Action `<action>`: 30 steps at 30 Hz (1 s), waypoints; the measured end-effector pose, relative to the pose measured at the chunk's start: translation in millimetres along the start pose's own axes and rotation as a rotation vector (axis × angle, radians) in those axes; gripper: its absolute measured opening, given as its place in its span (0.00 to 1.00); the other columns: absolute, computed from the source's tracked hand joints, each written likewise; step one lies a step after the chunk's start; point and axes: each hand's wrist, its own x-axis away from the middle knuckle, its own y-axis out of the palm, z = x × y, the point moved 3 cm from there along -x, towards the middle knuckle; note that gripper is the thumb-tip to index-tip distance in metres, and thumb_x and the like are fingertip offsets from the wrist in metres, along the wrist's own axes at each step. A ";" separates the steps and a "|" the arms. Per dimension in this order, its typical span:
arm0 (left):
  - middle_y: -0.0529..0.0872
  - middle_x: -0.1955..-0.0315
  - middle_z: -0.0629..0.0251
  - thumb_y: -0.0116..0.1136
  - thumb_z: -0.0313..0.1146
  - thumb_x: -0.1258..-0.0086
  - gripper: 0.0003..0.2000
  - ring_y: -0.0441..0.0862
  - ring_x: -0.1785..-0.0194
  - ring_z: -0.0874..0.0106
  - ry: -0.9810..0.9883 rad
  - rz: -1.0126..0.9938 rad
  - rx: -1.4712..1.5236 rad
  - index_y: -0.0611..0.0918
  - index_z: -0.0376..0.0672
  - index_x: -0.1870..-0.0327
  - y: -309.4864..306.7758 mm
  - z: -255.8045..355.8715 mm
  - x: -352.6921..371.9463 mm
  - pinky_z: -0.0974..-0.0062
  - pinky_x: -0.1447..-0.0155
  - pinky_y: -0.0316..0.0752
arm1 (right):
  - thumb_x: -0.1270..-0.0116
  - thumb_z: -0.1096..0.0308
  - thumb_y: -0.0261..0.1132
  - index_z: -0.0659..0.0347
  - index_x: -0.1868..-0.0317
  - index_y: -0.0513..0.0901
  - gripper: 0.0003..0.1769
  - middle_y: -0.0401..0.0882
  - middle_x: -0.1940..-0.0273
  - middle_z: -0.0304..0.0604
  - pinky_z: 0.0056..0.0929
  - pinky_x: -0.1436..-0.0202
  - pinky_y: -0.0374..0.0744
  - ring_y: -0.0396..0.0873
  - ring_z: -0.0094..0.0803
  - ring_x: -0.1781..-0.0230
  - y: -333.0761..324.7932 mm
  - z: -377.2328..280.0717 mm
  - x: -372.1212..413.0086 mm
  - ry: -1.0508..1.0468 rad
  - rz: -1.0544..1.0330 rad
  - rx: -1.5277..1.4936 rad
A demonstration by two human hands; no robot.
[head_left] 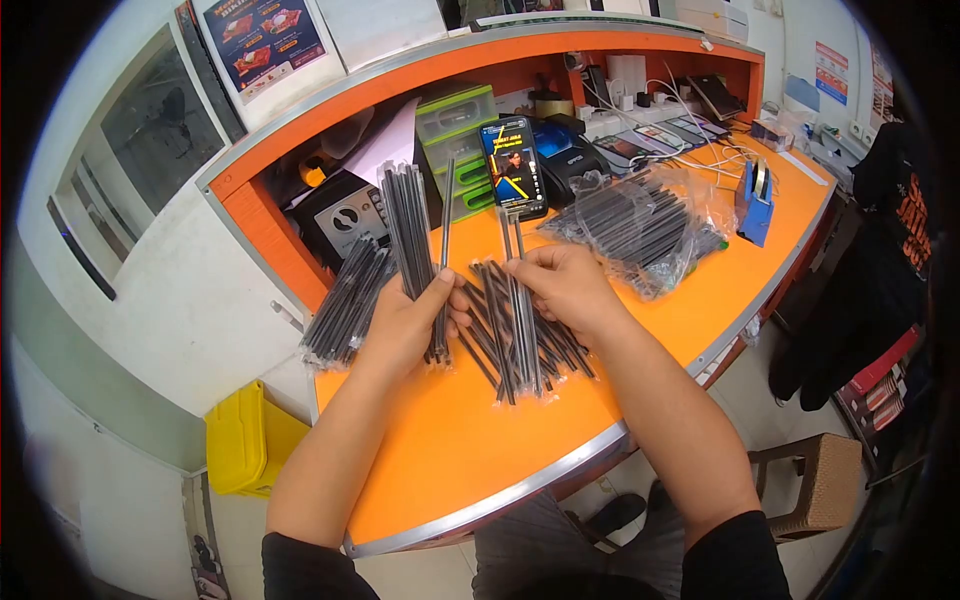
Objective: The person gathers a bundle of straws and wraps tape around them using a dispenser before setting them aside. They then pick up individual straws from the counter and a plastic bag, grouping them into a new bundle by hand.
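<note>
My left hand (pixel 410 320) is wrapped round an upright bundle of black drinking straws (pixel 406 225) in clear sleeves. One straw (pixel 447 205) stands a little apart from that bundle, near the thumb. Between the thumb and fingers of my right hand (pixel 572 290) are a few wrapped straws (pixel 522 335), held upright over the counter. Below and behind them lies a loose pile of straws (pixel 565 350), partly hidden by the hand. Another heap of wrapped straws (pixel 348 305) rests to the left of my left hand.
An open clear plastic bag of straws (pixel 640 225) lies on the orange counter (pixel 470 450). Behind stand a lit phone (pixel 513 165), green drawers (pixel 455 115) and a black printer (pixel 565 155). A blue tape dispenser (pixel 753 205) is at right, a yellow bin (pixel 240 440) below left.
</note>
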 end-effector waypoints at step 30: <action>0.85 0.66 0.63 0.57 0.44 0.20 0.19 0.87 0.63 0.72 -0.163 -0.413 0.064 0.79 0.34 0.44 29.2 -1.9 18.9 0.76 0.58 0.84 | 0.24 0.68 0.64 0.68 0.58 0.82 0.09 0.83 0.72 0.40 0.21 0.73 0.77 0.79 0.23 0.80 16.4 -18.7 12.1 -0.245 -0.302 -0.216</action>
